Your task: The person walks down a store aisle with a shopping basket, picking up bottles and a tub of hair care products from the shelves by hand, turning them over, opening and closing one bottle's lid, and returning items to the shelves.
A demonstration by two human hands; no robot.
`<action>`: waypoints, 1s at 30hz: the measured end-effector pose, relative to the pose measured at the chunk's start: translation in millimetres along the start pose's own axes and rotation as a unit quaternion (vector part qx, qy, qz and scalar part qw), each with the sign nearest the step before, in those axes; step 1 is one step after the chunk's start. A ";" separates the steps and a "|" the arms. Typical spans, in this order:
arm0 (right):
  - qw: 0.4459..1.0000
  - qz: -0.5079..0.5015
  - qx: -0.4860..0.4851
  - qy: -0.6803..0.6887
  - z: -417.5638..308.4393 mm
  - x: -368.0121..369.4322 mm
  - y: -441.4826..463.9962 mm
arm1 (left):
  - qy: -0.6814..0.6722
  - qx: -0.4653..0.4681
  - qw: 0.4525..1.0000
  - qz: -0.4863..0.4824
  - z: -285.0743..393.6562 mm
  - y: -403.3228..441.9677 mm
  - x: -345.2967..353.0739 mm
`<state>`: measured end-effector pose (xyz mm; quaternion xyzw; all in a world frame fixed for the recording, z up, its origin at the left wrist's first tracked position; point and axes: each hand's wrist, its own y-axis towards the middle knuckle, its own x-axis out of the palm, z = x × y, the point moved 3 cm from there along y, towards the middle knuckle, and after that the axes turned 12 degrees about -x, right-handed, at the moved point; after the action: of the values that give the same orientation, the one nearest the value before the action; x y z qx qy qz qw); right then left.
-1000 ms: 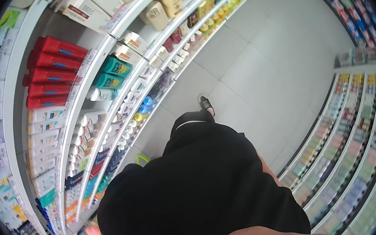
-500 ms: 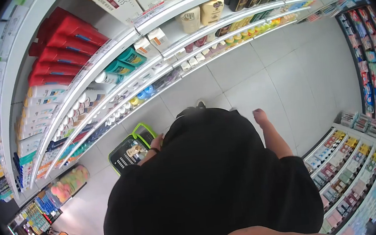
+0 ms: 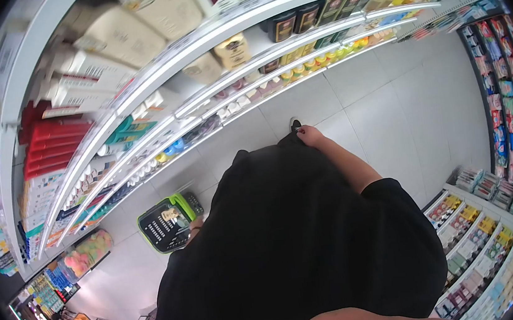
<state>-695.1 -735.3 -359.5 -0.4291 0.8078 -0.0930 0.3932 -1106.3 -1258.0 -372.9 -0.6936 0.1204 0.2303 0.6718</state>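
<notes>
My left hand (image 3: 198, 221) is low on the left, mostly covered by my black shirt, with a dark band at its wrist. It is at the green handle of a black shopping basket (image 3: 162, 228) with a green rim, and its fingers appear closed on that handle. Something pale and gold-toned (image 3: 169, 215) lies in the basket, too small to name. My right hand (image 3: 310, 134) hangs in front of my body, above my dark shoe (image 3: 294, 123). Its fingers are curled, and nothing shows in them.
A long curved shelf unit (image 3: 207, 49) with several tiers of bottles and boxes runs along my left and front. Red packages (image 3: 58, 146) stand at its near end. Hanging packets (image 3: 503, 96) line a rack at the far right. A tiered display (image 3: 471, 237) stands close on my right.
The shelves have shifted in view as I move forward. My right hand has swung inward to the front of my body. The basket has moved left and down in view.
</notes>
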 end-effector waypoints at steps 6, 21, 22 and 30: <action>0.995 0.078 0.062 0.022 97.6 -101.5 19.8 | -0.106 -0.066 0.990 0.072 60.2 -38.6 20.2; 0.904 -0.254 -0.055 -0.340 270.8 -173.9 57.2 | -0.050 0.016 0.988 0.142 191.6 -199.5 213.9; 0.898 -0.261 -0.062 -0.349 296.0 -157.0 79.6 | -0.021 0.024 0.993 0.112 183.7 -204.4 218.3; 0.990 -0.017 -0.137 0.008 88.0 -158.0 100.1 | -0.086 0.101 0.990 0.045 104.6 -162.5 292.9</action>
<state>-643.3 -536.3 -379.8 -0.4917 0.8087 0.0087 0.3227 -792.0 -1101.9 -370.5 -0.5936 0.1157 0.3057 0.7354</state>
